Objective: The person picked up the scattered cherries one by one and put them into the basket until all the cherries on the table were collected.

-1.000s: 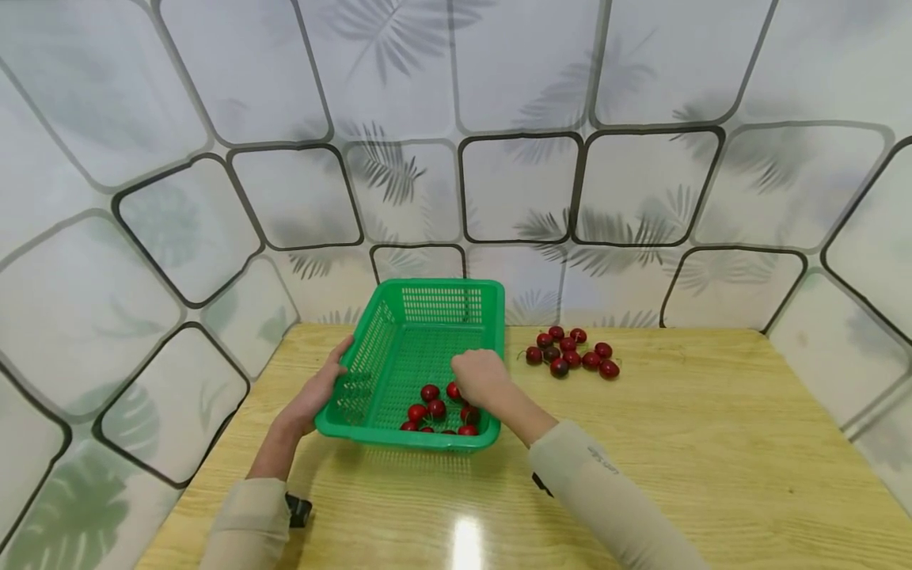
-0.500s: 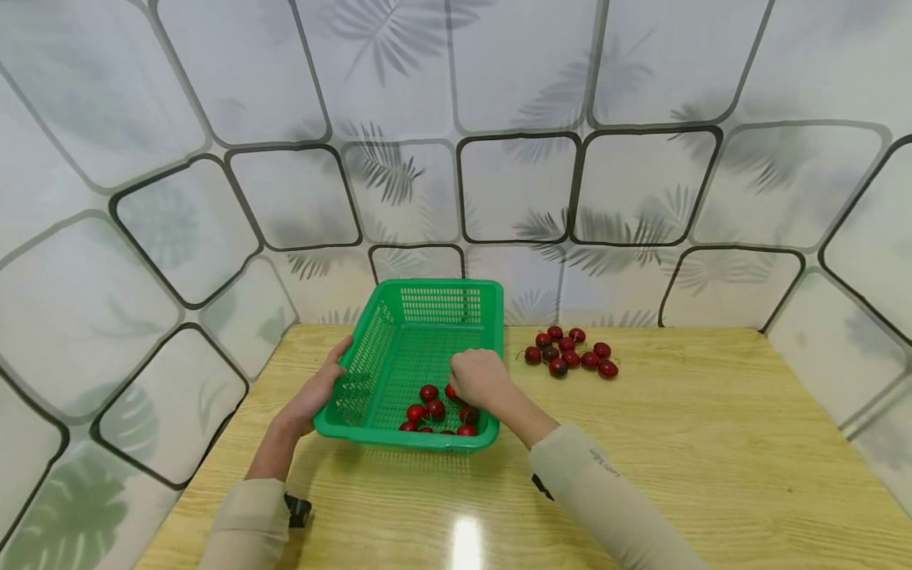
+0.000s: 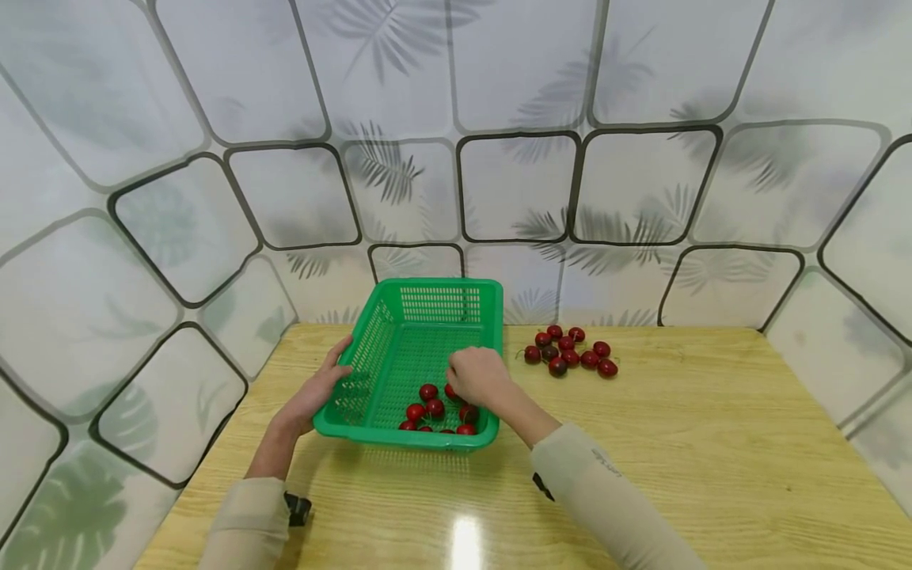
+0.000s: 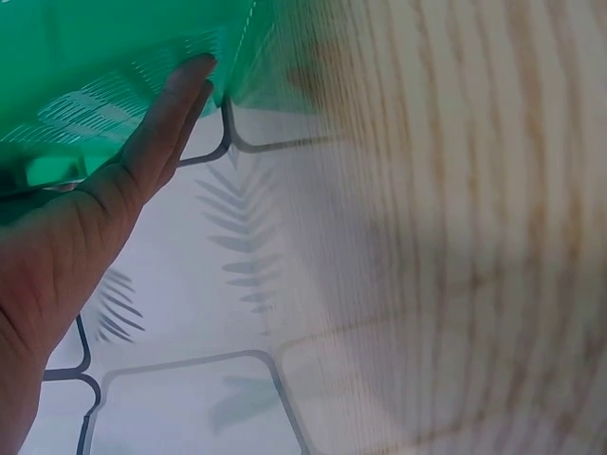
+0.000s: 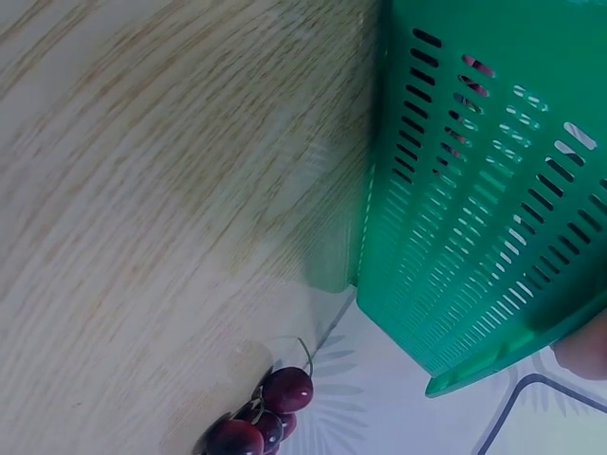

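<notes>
A green plastic basket stands on the wooden table, with several red cherries gathered at its near right end. My left hand holds the basket's left side, thumb over the rim and fingers along the outer wall. In the left wrist view those fingers lie against the slotted side. My right hand reaches over the right rim into the basket, its fingers bent down close above the cherries. A cherry shows right below its knuckles; the fingertips are hidden, so I cannot tell whether they hold one.
To the right of the basket, a loose cluster of dark red cherries, some with stems, lies near the table's back edge. Behind the table hangs a patterned wall covering, which also runs along both sides.
</notes>
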`<state>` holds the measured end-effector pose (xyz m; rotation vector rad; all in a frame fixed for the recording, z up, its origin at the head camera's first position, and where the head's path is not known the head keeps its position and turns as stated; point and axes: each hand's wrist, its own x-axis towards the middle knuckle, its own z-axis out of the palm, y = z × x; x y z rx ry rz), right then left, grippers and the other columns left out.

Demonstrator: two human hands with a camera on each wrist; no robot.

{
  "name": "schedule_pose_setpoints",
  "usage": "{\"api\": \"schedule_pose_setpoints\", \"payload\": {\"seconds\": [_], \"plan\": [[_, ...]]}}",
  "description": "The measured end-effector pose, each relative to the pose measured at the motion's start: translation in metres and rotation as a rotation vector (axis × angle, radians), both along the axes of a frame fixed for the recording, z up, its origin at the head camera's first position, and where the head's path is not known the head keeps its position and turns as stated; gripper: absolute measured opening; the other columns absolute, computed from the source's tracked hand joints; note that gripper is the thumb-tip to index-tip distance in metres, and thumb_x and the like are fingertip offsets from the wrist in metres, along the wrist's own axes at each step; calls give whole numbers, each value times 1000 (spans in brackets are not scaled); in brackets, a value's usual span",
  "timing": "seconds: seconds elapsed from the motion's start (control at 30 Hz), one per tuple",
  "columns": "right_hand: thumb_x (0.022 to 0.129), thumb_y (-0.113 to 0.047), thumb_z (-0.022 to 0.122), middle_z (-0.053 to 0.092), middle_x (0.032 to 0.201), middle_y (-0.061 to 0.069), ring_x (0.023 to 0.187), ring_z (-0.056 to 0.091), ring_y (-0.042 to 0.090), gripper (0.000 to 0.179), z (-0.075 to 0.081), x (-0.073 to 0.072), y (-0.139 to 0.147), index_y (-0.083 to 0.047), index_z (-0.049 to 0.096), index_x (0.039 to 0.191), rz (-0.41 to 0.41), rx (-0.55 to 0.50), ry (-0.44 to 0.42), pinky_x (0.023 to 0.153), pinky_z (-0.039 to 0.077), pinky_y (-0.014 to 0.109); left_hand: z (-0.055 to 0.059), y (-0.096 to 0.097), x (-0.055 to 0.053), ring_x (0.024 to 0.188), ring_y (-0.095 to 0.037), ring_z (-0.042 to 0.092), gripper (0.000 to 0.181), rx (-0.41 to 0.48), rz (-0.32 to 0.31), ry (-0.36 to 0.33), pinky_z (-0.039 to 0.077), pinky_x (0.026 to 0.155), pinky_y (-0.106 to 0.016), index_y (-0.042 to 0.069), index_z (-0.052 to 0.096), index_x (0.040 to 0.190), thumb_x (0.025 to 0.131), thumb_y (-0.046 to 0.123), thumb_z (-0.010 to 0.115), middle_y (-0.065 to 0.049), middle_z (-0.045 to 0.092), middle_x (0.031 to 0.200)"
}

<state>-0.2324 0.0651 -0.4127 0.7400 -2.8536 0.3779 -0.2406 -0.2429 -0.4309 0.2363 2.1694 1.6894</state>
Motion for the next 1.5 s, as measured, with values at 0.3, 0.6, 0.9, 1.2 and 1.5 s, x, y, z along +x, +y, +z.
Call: {"api": "schedule_pose_setpoints", "payload": {"seconds": [0.3,0.6,0.9,1.2,1.5], "plan": [[98,-15,57,47,56,-8,49,38,6,31,0,0,5,-16,59,66,32,-271,0,47,33,22,1,1,2,135,-45,28,63,8,-15,3,46,91,-39,33,-7,160,109,28,30,-12,-13,164],[100,-17,56,52,59,-6,51,41,8,27,-1,-5,12,-12,66,75,15,-562,-74,55,39,25,2,2,2,120,-41,46,65,31,-22,-18,52,83,-39,34,-8,160,108,26,32,-15,-10,163],[99,-15,55,60,68,0,60,50,14,22,1,-7,28,-9,73,87,-54,-786,-32,60,45,30,3,-2,1,93,-29,61,77,71,-36,-61,56,69,-38,36,-10,159,101,11,34,-26,3,159],[99,-18,56,59,62,1,56,50,16,25,3,-15,78,-8,71,81,-216,-754,69,59,42,32,6,-1,1,85,-25,62,80,71,-54,-56,55,66,-38,34,-10,159,98,9,36,-29,8,154],[99,-18,53,62,65,6,57,52,19,27,-6,-20,145,-5,69,82,-323,-524,78,57,42,33,7,-1,2,86,-26,60,81,64,-44,-48,55,66,-37,35,-10,159,98,7,36,-28,6,156]]}}
